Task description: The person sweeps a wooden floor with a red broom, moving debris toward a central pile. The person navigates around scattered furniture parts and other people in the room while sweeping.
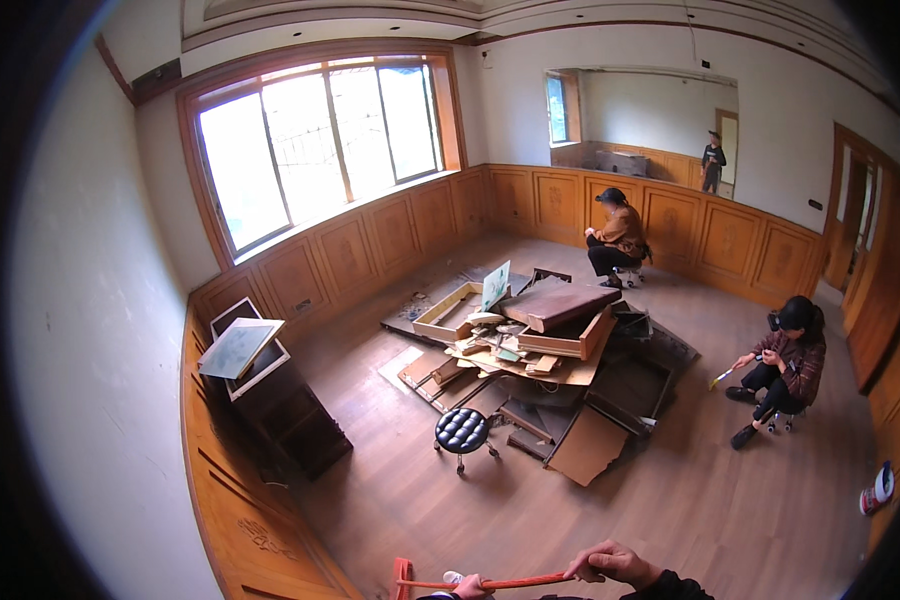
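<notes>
A red long-handled tool, apparently a broom (521, 581), lies across the bottom edge of the view. Its upright head (402, 576) is at the left end, partly cut off by the frame. My left hand (471, 588) is closed around the handle a short way from that head. At the handle's other end, my right hand (613, 562) curls its fingers over the tip. A white shoe (452, 577) shows just behind the left hand. The wooden floor (510, 517) lies before me.
Mid-room is a heap of broken furniture, with drawers (562, 341) and panels (585, 446). A black wheeled stool (461, 431) stands before it. At left is a dark cabinet (292, 412). Two people (619, 229) (791, 360) sit on low stools; the nearer holds a brush (722, 377). A bucket (877, 489) is at right.
</notes>
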